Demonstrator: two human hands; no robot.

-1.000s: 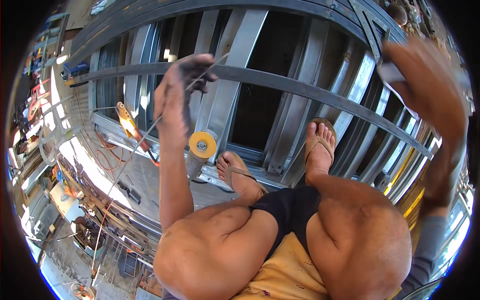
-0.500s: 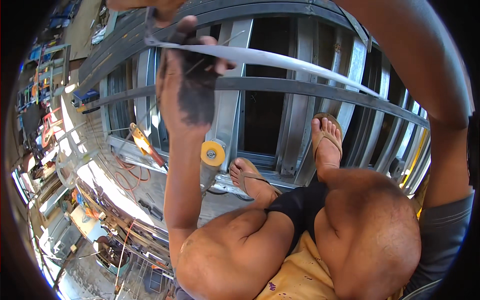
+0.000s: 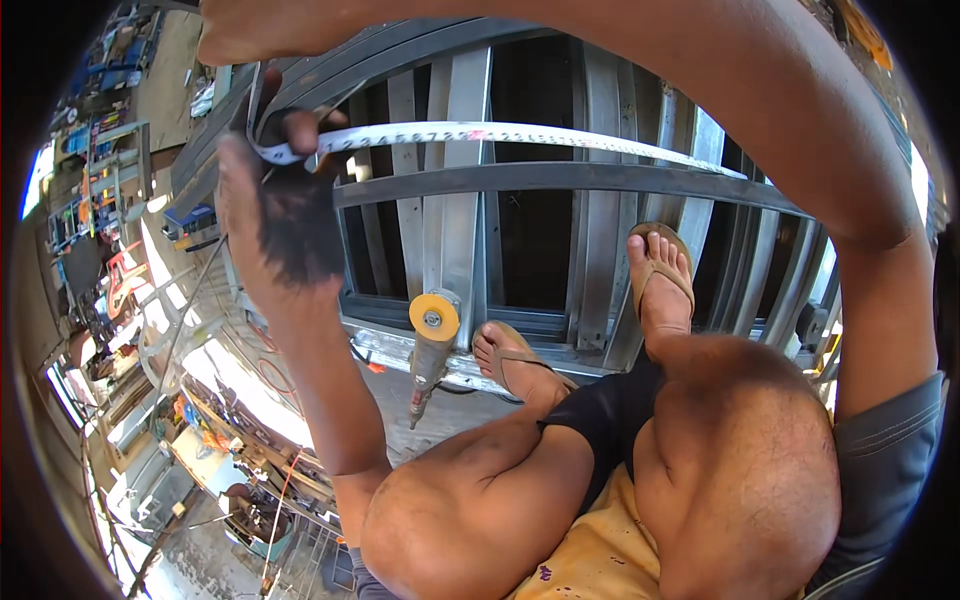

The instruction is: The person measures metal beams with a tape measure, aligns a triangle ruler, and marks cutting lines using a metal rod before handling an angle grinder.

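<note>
While the right arm (image 3: 800, 110) arches over the scene from 3 o'clock to 11 o'clock, its right hand (image 3: 262, 28) sits at 11 o'clock, close above the left; I cannot tell whether its fingers grip the bent tape end beneath them. The left hand (image 3: 290, 215), palm up and smeared black, is at 10 o'clock, its fingers curled on the white measuring tape (image 3: 440, 134) and a thin rod (image 3: 348, 96), which slants down towards 8 o'clock. The tape stretches from 10 to 2 o'clock, where it meets the edge of a dark steel bar (image 3: 560, 178); the gap between their edges narrows that way. Beneath, a frame of metal beams (image 3: 463, 200) leaves dark openings, the widest towards 1 o'clock. Room shows between tape and arm at 12 o'clock. The yellow-disc power tool (image 3: 432, 350) stands near 7 o'clock, by the frame's near edge, just beside the left foot (image 3: 518, 368).
</note>
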